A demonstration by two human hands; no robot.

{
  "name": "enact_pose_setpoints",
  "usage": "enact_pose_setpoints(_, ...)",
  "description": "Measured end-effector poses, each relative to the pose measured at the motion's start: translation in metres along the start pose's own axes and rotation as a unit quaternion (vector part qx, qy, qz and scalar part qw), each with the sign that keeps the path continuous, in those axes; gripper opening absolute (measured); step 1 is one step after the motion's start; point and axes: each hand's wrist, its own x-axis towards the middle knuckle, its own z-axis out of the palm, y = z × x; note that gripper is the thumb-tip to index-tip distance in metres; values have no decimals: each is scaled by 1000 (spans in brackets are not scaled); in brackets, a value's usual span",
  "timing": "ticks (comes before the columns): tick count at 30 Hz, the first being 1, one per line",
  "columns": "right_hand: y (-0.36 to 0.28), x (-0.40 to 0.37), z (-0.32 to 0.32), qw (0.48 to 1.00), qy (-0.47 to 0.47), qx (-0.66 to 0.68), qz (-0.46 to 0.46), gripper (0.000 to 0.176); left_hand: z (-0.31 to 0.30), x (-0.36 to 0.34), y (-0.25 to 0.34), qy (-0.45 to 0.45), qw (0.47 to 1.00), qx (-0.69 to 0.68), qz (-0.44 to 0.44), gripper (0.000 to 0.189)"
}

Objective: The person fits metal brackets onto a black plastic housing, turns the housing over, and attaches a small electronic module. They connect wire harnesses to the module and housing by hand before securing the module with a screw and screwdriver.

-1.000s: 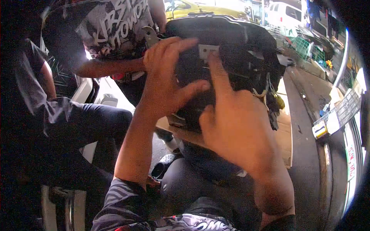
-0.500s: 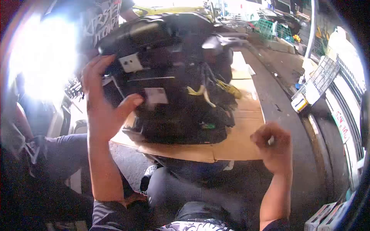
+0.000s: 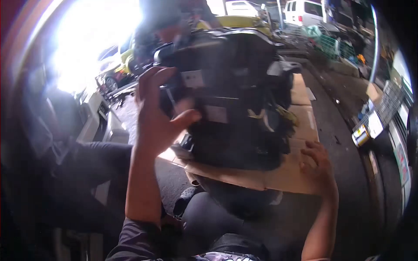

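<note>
A bulky black plastic housing [image 3: 235, 135] lies on a sheet of cardboard [image 3: 287, 176] in front of me. It carries pale labels [image 3: 216, 114], and loose wires with yellowish connectors [image 3: 287, 115] hang on its right side. My left hand [image 3: 154, 111] grips the housing's left edge, fingers curled at the upper corner and thumb over the face. Over the cardboard's right edge is my right hand [image 3: 320, 167], its fingers bent but apart, clear of the housing.
Another person [image 3: 167, 26] stands beyond the housing, and a second person's leg [image 3: 100, 169] reaches in from the left. A wire rack [image 3: 389, 102] and a can [image 3: 360, 135] are at the right. Farther back are a green crate [image 3: 333, 48] and a white van [image 3: 305, 12].
The view has swung left, so everything sits farther right. My right hand has loosened from a closed curl to spread fingers. My left hand stays on the housing's left edge.
</note>
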Motion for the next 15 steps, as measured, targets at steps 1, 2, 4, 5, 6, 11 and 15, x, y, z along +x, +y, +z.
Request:
enact_pose_setpoints(1, 2, -1, 1, 1000, 4, 7, -1, 39, 0, -1, 0, -2, 1000, 3, 4, 94)
enact_pose_setpoints(2, 4, -1, 2, 1000, 9, 13, -1, 39, 0, 0, 1, -1, 1000, 6, 10, 94)
enact_pose_setpoints(4, -2, 0, 1, 1000, 7, 21, 18, 39, 0, 1, 1, 0, 1000, 8, 12, 95)
enact_pose_setpoints(5, -7, 0, -3, 999, -1, 24, 36, 39, 0, 1, 3, 0, 1000, 8, 8, 95)
enact_pose_setpoints(6, -11, 0, -3, 998, -10, 26, 55, 39, -1, 0, 3, -1, 1000, 8, 3, 95)
enact_pose_setpoints(11, -11, -2, -2, 996, -6, 56, 63, 36, 4, -1, -5, 30, 998, -30, 54, 94)
enact_pose_setpoints(15, -8, -2, 0, 993, -6, 94, 73, 38, 3, -2, -7, 50, 996, 2, 76, 97)
